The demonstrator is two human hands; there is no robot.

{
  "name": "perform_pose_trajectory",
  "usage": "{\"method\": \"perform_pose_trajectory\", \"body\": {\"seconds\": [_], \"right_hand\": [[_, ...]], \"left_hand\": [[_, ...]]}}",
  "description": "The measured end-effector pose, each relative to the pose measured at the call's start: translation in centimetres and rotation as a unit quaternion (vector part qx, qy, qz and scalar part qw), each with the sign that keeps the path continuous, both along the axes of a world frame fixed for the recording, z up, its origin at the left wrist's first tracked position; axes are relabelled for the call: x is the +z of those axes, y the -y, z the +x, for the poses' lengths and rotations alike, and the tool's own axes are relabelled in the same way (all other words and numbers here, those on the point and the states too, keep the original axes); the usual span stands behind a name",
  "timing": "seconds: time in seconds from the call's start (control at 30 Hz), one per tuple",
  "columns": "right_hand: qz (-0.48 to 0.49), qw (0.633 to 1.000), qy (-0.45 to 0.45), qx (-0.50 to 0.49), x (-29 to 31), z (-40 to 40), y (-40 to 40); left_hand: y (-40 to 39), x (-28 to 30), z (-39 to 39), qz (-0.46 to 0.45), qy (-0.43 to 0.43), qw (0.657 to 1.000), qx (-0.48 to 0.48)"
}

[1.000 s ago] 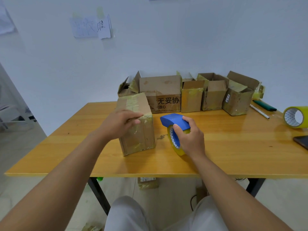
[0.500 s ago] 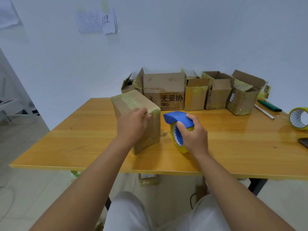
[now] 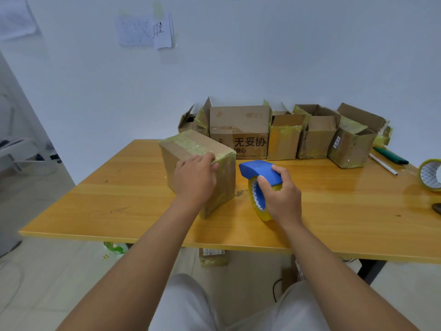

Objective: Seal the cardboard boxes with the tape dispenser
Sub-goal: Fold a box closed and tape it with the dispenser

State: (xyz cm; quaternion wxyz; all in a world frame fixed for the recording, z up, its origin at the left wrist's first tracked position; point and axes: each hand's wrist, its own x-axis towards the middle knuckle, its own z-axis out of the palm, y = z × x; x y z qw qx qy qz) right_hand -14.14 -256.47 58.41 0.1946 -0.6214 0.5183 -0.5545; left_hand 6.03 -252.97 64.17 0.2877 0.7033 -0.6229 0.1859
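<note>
From the head view, you are looking down on a glossy orange-wood desk [image 3: 334, 211] that stands against a plain white wall [image 3: 262, 56], with papers [image 3: 145, 32] stuck to the wall high on the left. The floor [image 3: 35, 271] below is pale tile, and a dark desk leg [image 3: 371, 271] shows at the near right.

Your left hand [image 3: 194, 179] grips the taped cardboard box [image 3: 191, 149] near the middle of the desk, fingers curled over its near top edge. The box sits on the desk turned at an angle.

Just to its right, your right hand [image 3: 281, 194] is closed around the blue tape dispenser [image 3: 259, 172], whose yellowish roll rests on the desk, apart from the box.

Along the far edge by the wall stands a row of open cardboard boxes [image 3: 239, 132]. Far right lie a green pen-like object [image 3: 391, 156] and a white stick [image 3: 383, 161]. A spare tape roll [image 3: 429, 174] sits at the right edge.
</note>
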Motion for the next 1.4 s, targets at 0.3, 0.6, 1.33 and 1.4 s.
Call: {"method": "perform_pose_trajectory", "body": {"seconds": [0.3, 0.6, 1.33, 1.4], "right_hand": [[0.009, 1.0, 0.003, 0.003, 0.0, 0.0, 0.0], [0.004, 0.975, -0.222, -0.019, 1.6, -0.4, 1.4], [0.016, 0.982, -0.071, 0.176, 5.3, 7.2, 2.4], [0.038, 0.979, -0.076, 0.186, 5.4, 8.0, 2.8]], "left_hand": [[-1.4, 1.9, 5.2, 0.174, 0.005, 0.977, -0.125], [-0.6, 0.2, 3.7, 0.119, -0.012, 0.985, -0.122], [-1.7, 2.7, 8.5, 0.252, -0.2, 0.902, -0.288], [-1.4, 2.3, 8.3, 0.226, -0.18, 0.917, -0.276]]}}
